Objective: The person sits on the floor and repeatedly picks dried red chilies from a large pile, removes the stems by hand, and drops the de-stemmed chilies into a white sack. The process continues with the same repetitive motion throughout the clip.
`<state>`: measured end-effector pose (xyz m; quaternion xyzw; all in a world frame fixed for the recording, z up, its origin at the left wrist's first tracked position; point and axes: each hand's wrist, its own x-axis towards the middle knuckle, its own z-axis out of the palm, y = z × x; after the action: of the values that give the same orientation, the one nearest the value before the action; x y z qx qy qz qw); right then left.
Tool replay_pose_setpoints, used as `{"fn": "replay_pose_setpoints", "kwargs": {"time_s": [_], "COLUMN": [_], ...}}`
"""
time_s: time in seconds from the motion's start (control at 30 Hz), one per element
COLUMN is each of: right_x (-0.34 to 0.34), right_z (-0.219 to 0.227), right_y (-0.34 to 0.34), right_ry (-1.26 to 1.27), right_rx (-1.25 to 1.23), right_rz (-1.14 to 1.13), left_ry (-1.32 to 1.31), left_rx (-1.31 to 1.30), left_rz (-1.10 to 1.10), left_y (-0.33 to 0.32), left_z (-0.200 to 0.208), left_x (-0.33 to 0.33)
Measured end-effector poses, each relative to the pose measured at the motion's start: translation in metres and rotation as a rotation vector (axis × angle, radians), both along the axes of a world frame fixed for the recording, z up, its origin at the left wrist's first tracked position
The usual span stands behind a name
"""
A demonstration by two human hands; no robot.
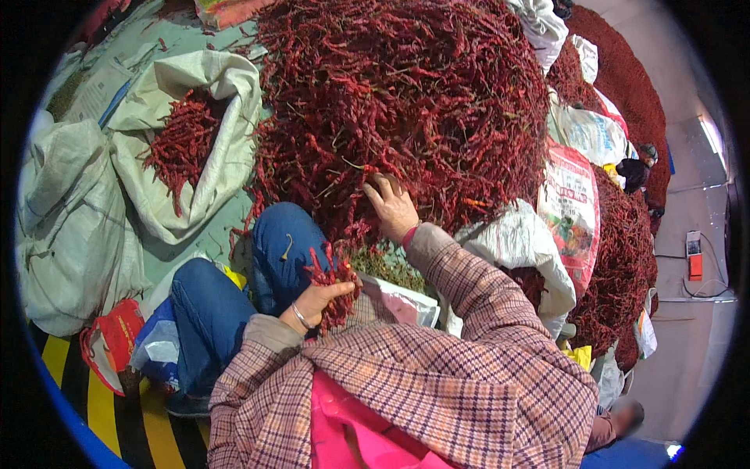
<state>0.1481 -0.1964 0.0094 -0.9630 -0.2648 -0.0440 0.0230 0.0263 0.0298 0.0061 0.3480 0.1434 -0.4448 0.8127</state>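
A bunch of dried red chillies point(334, 275) is gathered in my left hand point(314, 303), above my lap. The thumb presses across the bunch, with stems and tips sticking out above and below it. Farther forward, my right hand point(394, 209) rests at the near side of a large heap of dried red chillies point(406, 94). Its fingers are bent and a little apart, their tips touching the heap. A chilli with a pale stem point(361, 166) lies just beyond those fingertips. One loose stem point(287, 247) lies on my jeans point(285, 223).
At the left stands an open white woven sack point(238, 141) with chillies inside, beside another white sack point(70, 227). More sacks point(525, 238) and chilli heaps point(617, 266) line the right. A red bag point(116, 340) lies near my foot. A person's hand point(625, 418) shows at lower right.
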Motion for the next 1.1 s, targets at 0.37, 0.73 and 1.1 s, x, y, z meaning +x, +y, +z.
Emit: {"fn": "replay_pose_setpoints", "kwargs": {"time_s": [0.37, 0.73, 1.1], "right_x": [0.052, -0.020, 0.084], "right_z": [0.016, 0.044, 0.063], "right_y": [0.021, -0.001, 0.012], "right_ry": [0.012, 0.231, -0.200], "right_rx": [-0.037, 0.480, 0.199], "right_rz": [-0.143, 0.176, -0.057], "left_ry": [-0.100, -0.142, -0.004], "left_rx": [0.080, 0.052, -0.191], "left_rz": [-0.019, 0.009, 0.098], "left_y": [-0.006, 0.004, 0.006], "left_z": [0.000, 0.009, -0.011], "left_x": [-0.012, -0.011, -0.011]}}
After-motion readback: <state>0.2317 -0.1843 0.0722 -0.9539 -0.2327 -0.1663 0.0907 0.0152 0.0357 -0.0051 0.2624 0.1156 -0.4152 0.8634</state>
